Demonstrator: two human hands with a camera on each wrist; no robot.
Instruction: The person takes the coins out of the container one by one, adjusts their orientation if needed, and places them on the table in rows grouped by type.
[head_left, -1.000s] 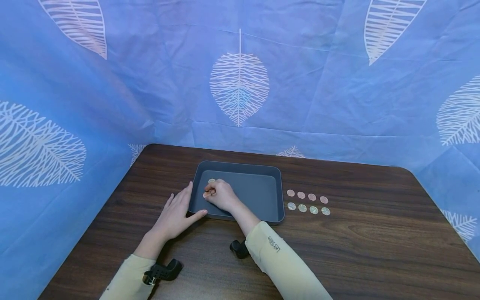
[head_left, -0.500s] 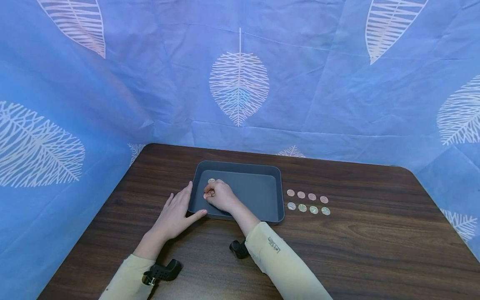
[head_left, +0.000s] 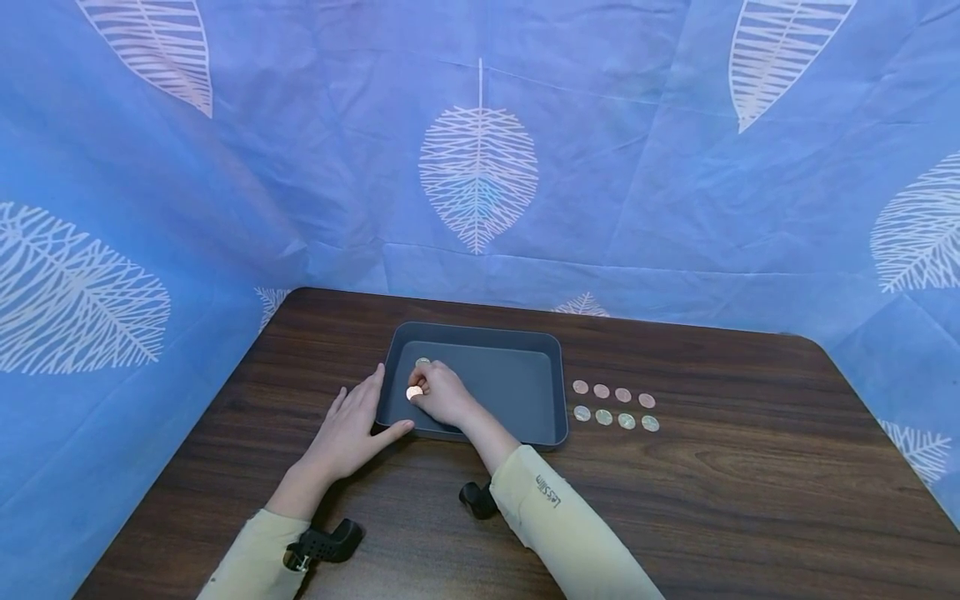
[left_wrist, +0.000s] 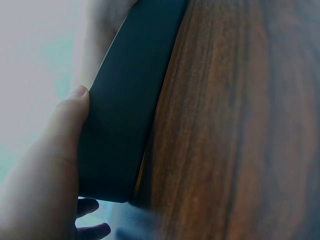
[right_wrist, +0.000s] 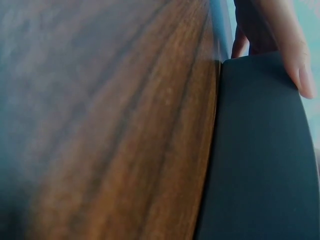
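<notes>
A dark grey rectangular tray [head_left: 510,379] lies on the table. Inside its left part my right hand [head_left: 446,394] has curled fingers and pinches a shiny, copper-coloured coin [head_left: 414,392] low over the tray floor. Just beyond those fingers a second coin [head_left: 423,362] lies in the tray, partly covered by the hand. My left hand [head_left: 347,429] rests at the tray's near left corner with fingers straight and spread. In the left wrist view its thumb [left_wrist: 72,112] touches the rim. The right wrist view shows the tray's outer wall [right_wrist: 262,150], and the coin is hidden there.
Right of the tray, several coppery coins [head_left: 602,390] form a row, with a row of several paler, silvery-gold coins [head_left: 603,417] nearer me. The wooden table [head_left: 750,467] ends at a blue leaf-patterned cloth [head_left: 637,167] behind it.
The coin in my right fingers has turned, so its face now shows brighter and fuller. The left hand, the tray and the coin rows stay put.
</notes>
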